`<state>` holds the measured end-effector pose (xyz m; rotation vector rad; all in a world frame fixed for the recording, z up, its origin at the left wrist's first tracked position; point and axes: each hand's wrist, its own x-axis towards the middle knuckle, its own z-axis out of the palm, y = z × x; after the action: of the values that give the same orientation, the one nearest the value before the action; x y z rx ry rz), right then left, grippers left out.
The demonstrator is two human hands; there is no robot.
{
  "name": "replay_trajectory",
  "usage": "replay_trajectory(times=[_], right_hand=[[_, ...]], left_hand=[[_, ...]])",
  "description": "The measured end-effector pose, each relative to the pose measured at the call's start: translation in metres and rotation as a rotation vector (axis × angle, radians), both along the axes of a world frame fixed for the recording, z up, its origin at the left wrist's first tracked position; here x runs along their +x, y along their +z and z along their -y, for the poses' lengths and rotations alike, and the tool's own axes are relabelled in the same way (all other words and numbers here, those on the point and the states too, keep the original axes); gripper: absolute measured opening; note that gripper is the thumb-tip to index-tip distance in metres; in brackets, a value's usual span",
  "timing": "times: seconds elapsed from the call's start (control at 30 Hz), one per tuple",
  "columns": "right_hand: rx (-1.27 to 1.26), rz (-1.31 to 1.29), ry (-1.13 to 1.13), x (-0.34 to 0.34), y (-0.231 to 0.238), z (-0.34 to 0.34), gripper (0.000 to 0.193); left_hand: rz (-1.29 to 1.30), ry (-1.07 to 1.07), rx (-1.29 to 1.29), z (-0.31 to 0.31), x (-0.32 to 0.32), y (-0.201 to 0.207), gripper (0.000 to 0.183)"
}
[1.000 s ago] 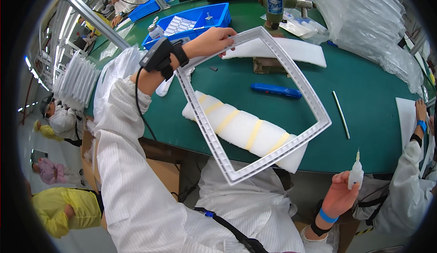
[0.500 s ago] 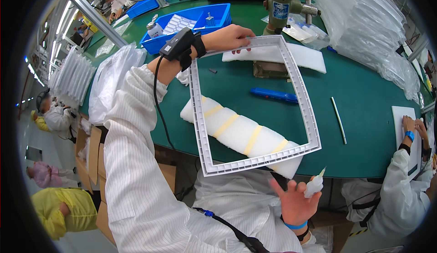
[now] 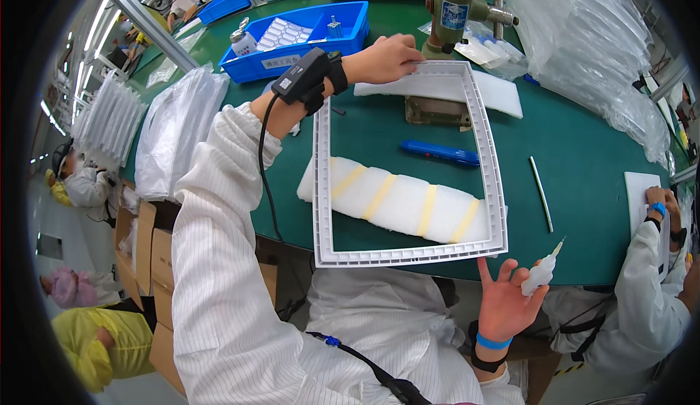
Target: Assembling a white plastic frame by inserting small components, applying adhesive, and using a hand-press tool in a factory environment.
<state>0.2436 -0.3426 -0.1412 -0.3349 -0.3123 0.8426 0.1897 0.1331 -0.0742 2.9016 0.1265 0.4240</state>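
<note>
My left hand [image 3: 389, 60] is closed over the far edge of a white rectangular plastic frame [image 3: 408, 261], whose channel is divided into small cells. My right hand [image 3: 504, 309] holds a small white squeeze bottle [image 3: 538, 277] with a thin needle tip pointing up and right. Its index fingertip reaches the frame's near right corner. Through the frame's opening shows a white foam pad [image 3: 401, 201] banded with yellow tape, lying on the table. A blue pen-shaped tool [image 3: 440, 153] lies beyond the pad.
A white foam strip [image 3: 498, 96] lies by the green press [image 3: 446, 15]. A blue bin [image 3: 292, 62] holds a bottle and labels. On the right are a thin white rod [image 3: 541, 193], stacked plastic bags [image 3: 583, 62] and a co-worker's hands [image 3: 662, 204]. Cardboard boxes [image 3: 162, 259] stand left.
The frame has turned slightly, its near edge now more level. My right hand has moved up and right with the bottle, its index finger now at the frame. The taped foam pad has swung round.
</note>
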Motion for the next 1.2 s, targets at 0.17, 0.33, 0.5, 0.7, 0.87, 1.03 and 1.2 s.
replay_trajectory(times=[0.17, 0.33, 0.5, 0.7, 0.87, 1.03, 1.2], right_hand=[[-0.154, -0.036, -0.098, -0.005, 0.006, 0.005, 0.043], [-0.222, 0.119, -0.144, -0.007, 0.015, 0.024, 0.041], [-0.249, 0.302, -0.019, -0.027, 0.02, 0.005, 0.049], [-0.544, 0.46, -0.035, -0.047, 0.007, -0.004, 0.059], [-0.646, 0.58, -0.054, -0.043, 0.011, -0.003, 0.06], [-0.73, 0.666, -0.094, -0.041, 0.017, -0.004, 0.052], [-0.828, 0.822, -0.14, -0.04, 0.038, -0.005, 0.046]], left_hand=[[-0.027, 0.095, -0.071, 0.001, 0.008, -0.017, 0.03], [0.259, 0.095, 0.184, -0.004, 0.002, -0.023, 0.037], [0.621, 0.509, -0.201, 0.017, -0.092, -0.015, 0.041], [0.529, 0.67, -0.798, 0.064, -0.157, -0.034, 0.048], [0.386, 0.575, -0.685, 0.081, -0.158, -0.04, 0.056], [0.392, 0.561, -0.802, 0.089, -0.156, -0.041, 0.059], [0.366, 0.585, -0.837, 0.094, -0.153, -0.037, 0.063]])
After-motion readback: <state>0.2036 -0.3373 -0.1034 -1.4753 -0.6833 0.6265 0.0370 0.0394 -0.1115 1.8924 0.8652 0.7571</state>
